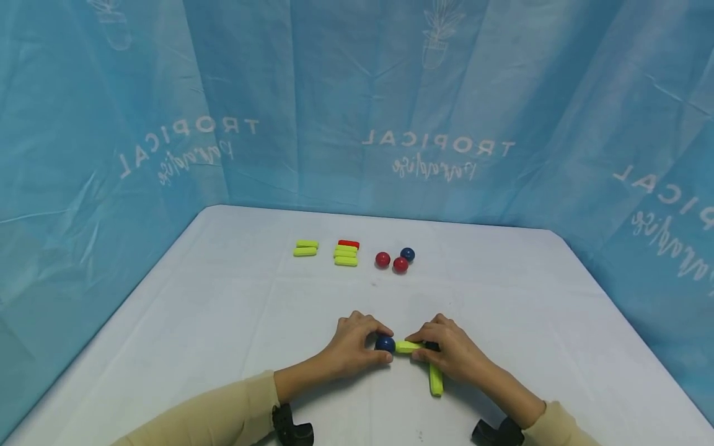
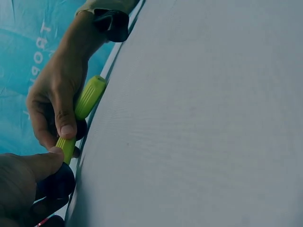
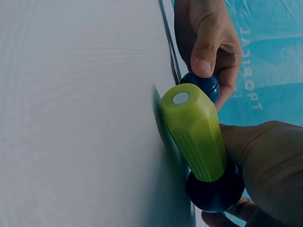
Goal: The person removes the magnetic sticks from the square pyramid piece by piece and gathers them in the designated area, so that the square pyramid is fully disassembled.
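Observation:
My left hand (image 1: 354, 347) pinches a dark blue ball (image 1: 385, 344) between thumb and fingers, low over the white table. Against that ball lies one end of a short yellow-green rod (image 1: 408, 347), which my right hand (image 1: 453, 350) pinches near its other end. Mostly covered by the right hand is a second dark blue ball (image 3: 215, 195), seen better in the right wrist view. From this ball a second yellow-green rod (image 1: 436, 380) points toward my body; its free end shows a round silvery disc (image 3: 180, 98).
Farther back lie several yellow-green rods (image 1: 346, 261) in two groups, one with a red rod (image 1: 348, 243). Beside them sit two red balls (image 1: 382, 259) and a blue ball (image 1: 408, 254). Blue printed curtains (image 1: 357, 93) hang around the white table (image 1: 223, 266).

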`<state>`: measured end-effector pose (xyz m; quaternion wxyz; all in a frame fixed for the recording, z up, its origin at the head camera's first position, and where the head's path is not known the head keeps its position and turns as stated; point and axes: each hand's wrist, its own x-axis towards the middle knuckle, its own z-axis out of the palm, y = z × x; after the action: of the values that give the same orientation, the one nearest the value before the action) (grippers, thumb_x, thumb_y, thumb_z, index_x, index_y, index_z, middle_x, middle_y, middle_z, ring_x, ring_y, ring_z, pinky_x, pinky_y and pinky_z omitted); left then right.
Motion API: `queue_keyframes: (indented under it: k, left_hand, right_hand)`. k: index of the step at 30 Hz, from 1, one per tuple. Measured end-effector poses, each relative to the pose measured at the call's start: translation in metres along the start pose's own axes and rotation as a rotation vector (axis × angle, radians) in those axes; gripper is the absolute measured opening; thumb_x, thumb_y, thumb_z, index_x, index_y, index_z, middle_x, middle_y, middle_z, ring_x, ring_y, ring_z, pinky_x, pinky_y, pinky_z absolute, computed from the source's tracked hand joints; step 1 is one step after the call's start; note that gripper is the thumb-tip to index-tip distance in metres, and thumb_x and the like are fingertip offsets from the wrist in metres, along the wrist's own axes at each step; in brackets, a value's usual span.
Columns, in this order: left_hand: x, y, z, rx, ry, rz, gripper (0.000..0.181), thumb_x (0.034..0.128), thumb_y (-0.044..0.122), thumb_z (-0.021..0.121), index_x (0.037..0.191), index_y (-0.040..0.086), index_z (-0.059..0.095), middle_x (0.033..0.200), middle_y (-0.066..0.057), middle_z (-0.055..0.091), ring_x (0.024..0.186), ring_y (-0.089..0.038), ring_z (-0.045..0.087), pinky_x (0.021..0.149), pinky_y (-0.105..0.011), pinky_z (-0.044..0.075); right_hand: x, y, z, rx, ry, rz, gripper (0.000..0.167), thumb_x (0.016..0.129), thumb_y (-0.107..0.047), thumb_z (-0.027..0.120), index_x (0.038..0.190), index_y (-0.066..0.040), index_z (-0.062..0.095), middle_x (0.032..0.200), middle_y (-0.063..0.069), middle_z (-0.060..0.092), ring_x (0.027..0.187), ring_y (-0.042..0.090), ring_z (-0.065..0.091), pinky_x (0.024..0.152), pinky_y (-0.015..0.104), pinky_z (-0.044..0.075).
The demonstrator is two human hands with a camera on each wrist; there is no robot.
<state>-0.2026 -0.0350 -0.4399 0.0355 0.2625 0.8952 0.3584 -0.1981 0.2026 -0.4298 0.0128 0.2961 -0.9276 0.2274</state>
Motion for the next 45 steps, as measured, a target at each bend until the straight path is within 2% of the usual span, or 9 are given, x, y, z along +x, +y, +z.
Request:
queue_keyframes:
  k: [7,11,15,20,25,29,32,36,45]
  left_hand:
    - [0.0,-0.001,-0.002,0.0,0.032,0.022,0.034,0.0786,0.034,0.074,0.108,0.02,0.067,0.104,0.006,0.065,0.099,-0.011,0.046,0.09,-0.038,0.032]
    - [0.004,-0.011,-0.009,-0.025,0.098,-0.046,0.034,0.0783,0.032,0.075,0.109,0.019,0.067,0.104,0.004,0.065,0.1,-0.012,0.046,0.089,-0.038,0.032]
    - [0.016,-0.019,-0.016,-0.085,0.14,-0.133,0.037,0.0788,0.03,0.075,0.113,0.019,0.067,0.109,0.002,0.064,0.102,-0.014,0.045,0.091,-0.04,0.032]
    - [0.049,-0.024,-0.021,-0.181,0.207,-0.186,0.042,0.0813,0.031,0.073,0.12,0.018,0.063,0.113,0.0,0.062,0.108,-0.019,0.047,0.097,-0.046,0.034]
    - [0.097,-0.03,-0.036,-0.226,0.34,-0.21,0.041,0.0816,0.032,0.072,0.12,0.02,0.064,0.116,-0.003,0.061,0.115,-0.023,0.049,0.097,-0.046,0.039]
    - [0.135,-0.036,-0.046,-0.201,0.379,-0.252,0.042,0.0844,0.034,0.069,0.123,0.02,0.062,0.121,-0.005,0.061,0.118,-0.025,0.05,0.098,-0.044,0.041]
    - [0.158,-0.043,-0.049,-0.157,0.371,-0.27,0.041,0.086,0.034,0.067,0.124,0.019,0.061,0.121,-0.005,0.064,0.119,-0.024,0.05,0.105,-0.046,0.033]
    - [0.178,-0.054,-0.05,-0.076,0.325,-0.276,0.039,0.0867,0.036,0.066,0.121,0.02,0.063,0.117,-0.003,0.067,0.119,-0.023,0.049,0.107,-0.047,0.025]
    - [0.195,-0.07,-0.047,0.078,0.23,-0.292,0.036,0.0857,0.028,0.069,0.121,0.02,0.064,0.116,-0.001,0.068,0.12,-0.022,0.047,0.106,-0.045,0.024]
  right_hand:
    - [0.0,0.001,-0.002,-0.031,0.006,-0.007,0.022,0.083,-0.031,0.069,0.105,-0.028,0.071,0.092,-0.02,0.067,0.087,0.001,0.046,0.074,0.025,0.039]
    - [0.0,0.003,-0.005,-0.034,0.011,0.0,0.022,0.083,-0.031,0.07,0.105,-0.029,0.071,0.093,-0.02,0.067,0.088,0.002,0.046,0.074,0.025,0.04]
    - [-0.001,0.006,-0.008,-0.026,0.019,0.011,0.023,0.082,-0.029,0.071,0.104,-0.029,0.071,0.093,-0.02,0.066,0.088,0.002,0.047,0.075,0.026,0.04]
    - [0.0,0.007,-0.006,-0.006,0.007,0.016,0.022,0.083,-0.03,0.07,0.105,-0.029,0.071,0.094,-0.02,0.067,0.089,0.002,0.047,0.075,0.026,0.039]
    - [0.0,0.007,-0.003,0.007,-0.004,0.037,0.024,0.082,-0.032,0.071,0.106,-0.03,0.071,0.094,-0.022,0.066,0.089,0.001,0.046,0.077,0.026,0.04]
    - [-0.002,0.007,-0.001,0.018,0.005,0.025,0.024,0.082,-0.032,0.071,0.105,-0.03,0.07,0.093,-0.021,0.066,0.089,0.002,0.047,0.076,0.026,0.04]
    - [-0.004,0.006,0.002,0.024,0.025,0.004,0.023,0.081,-0.03,0.071,0.105,-0.03,0.071,0.093,-0.02,0.067,0.088,0.002,0.047,0.075,0.025,0.039]
    - [-0.004,0.006,0.003,0.02,0.031,-0.006,0.024,0.081,-0.03,0.072,0.105,-0.028,0.071,0.094,-0.019,0.067,0.088,0.002,0.046,0.075,0.025,0.039]
    - [-0.004,0.007,0.002,0.001,0.031,0.0,0.025,0.081,-0.03,0.072,0.105,-0.029,0.07,0.093,-0.02,0.066,0.089,0.002,0.046,0.076,0.025,0.04]
